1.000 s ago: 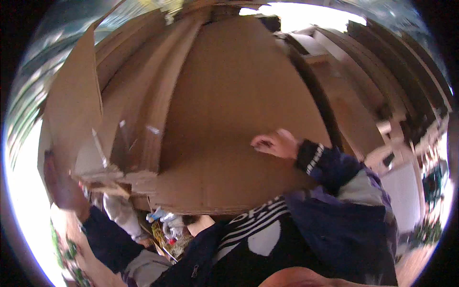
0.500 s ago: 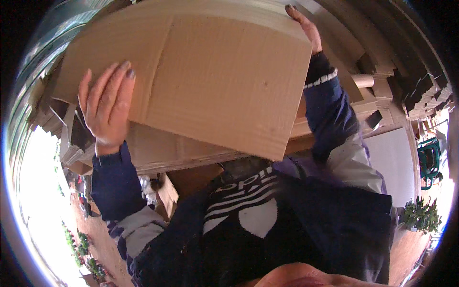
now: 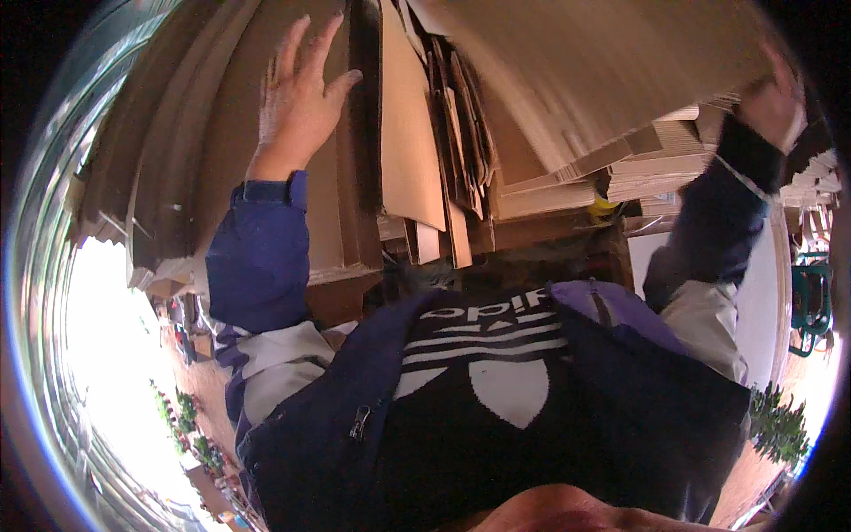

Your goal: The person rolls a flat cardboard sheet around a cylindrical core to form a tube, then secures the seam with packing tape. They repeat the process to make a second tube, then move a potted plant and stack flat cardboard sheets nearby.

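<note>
My left hand [image 3: 300,97] rests flat, fingers spread, against a stack of upright brown cardboard sheets [image 3: 222,151] on the left. My right hand [image 3: 773,96] grips the far edge of a big flattened cardboard sheet [image 3: 603,71] that tilts across the upper right, blurred by motion. Between the two hands stand several more cardboard pieces [image 3: 417,151] on edge, packed close together. My dark blue jacket sleeves and black top fill the lower half of the view.
Layered cardboard stacks [image 3: 656,173] lie under the tilted sheet on the right. A green object [image 3: 811,301] and a green plant [image 3: 780,426] sit at the right rim. Potted plants [image 3: 191,426] and brick-red ground show at the lower left, in bright light.
The large sheet I held with both hands has swung to the upper right. My left hand has left it and now presses on the left stack; my right hand stays on its edge.
</note>
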The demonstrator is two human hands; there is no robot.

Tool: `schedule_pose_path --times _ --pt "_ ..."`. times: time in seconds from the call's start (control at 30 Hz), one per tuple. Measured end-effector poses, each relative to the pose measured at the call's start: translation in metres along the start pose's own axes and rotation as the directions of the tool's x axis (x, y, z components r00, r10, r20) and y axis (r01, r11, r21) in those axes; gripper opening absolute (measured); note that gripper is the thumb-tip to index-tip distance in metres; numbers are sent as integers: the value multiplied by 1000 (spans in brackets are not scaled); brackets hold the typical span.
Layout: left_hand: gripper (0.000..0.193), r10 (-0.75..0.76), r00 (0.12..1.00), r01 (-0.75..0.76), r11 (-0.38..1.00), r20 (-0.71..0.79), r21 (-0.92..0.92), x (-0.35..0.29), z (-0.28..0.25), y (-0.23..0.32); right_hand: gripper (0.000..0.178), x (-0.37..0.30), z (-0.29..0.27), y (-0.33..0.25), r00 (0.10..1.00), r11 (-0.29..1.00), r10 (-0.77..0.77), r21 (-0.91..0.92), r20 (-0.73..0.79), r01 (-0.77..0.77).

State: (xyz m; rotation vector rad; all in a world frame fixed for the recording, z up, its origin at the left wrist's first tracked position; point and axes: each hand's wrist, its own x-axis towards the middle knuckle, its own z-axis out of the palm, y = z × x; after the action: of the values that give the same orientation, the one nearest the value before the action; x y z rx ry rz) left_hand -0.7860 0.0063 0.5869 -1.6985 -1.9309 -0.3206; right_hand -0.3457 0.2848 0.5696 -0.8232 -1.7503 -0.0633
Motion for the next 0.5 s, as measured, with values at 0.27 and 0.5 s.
schedule_pose_path --times 0.27,0.5 --pt "88 -86 858 289 895 507 -338 -97 22 64 55 -16 -55 89 964 889 267 380 18 -253" --pt "86 -122 988 153 861 94 -485 -132 77 137 58 36 -44 78 974 908 192 356 122 -223"
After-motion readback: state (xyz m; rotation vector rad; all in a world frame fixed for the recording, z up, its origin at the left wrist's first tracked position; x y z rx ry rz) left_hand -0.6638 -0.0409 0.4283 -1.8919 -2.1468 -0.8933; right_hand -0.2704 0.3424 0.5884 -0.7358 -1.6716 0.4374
